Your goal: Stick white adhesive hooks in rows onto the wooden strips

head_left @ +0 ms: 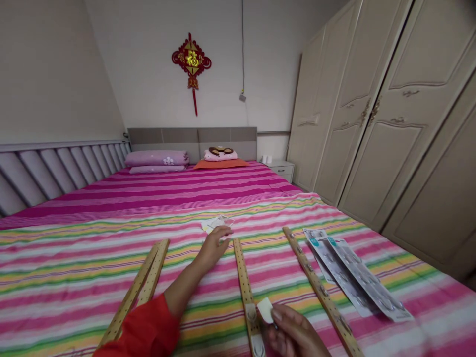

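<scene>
My left hand (pixel 212 247) reaches forward over the bed, fingers stretched out and slightly apart. Just beyond its fingertips lies a small pile of white and clear scraps (pixel 215 223); whether they touch cannot be made out. Between thumb and fingers, my right hand (pixel 295 331) pinches a small white square piece (pixel 265 310), with a bit of metal showing below it. That piece is close beside the middle wooden strip (pixel 241 272), which has rows of holes. Pale square plates with rings (pixel 251 313) sit on the strip's near part.
At right, another wooden strip (pixel 316 285) carries several metal fittings, beside blister cards (pixel 357 277). Two perforated strips (pixel 152 277) lie at left on the striped sheet (pixel 92 277). Folded bedding (pixel 158 159) rests by the headboard (pixel 163 136); a wardrobe (pixel 401 109) stands right.
</scene>
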`<state>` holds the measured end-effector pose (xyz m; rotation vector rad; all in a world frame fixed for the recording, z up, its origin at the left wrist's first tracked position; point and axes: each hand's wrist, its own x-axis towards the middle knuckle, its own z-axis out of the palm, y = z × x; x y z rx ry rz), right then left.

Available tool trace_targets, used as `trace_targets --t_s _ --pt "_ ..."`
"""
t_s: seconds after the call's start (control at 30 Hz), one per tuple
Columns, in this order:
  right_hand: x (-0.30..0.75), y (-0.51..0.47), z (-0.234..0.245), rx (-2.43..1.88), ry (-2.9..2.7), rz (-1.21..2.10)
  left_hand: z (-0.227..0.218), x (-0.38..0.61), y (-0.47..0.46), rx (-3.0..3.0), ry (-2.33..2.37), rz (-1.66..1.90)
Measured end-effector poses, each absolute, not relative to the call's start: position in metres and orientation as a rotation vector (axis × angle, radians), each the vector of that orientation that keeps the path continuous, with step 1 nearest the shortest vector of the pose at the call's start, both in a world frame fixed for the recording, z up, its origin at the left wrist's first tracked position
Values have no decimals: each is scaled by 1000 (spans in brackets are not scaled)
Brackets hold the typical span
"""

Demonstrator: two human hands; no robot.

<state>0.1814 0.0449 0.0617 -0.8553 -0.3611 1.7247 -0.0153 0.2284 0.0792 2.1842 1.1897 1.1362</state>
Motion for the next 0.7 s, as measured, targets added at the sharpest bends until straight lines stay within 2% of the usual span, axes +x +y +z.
trace_targets --t_s 0.17,0.4,0.57,0.7 --pt "180 48 75 -818 -344 1719 96 -9 163 2141 1147 1151" --pt "171 36 80 -750 -399 1812 106 -14 95 1726 692 700" --pt "159 25 85 -587 -300 1884 97 -4 75 1279 507 742" --pt "154 17 89 -567 -243 1937 97 4 61 1212 524 852"
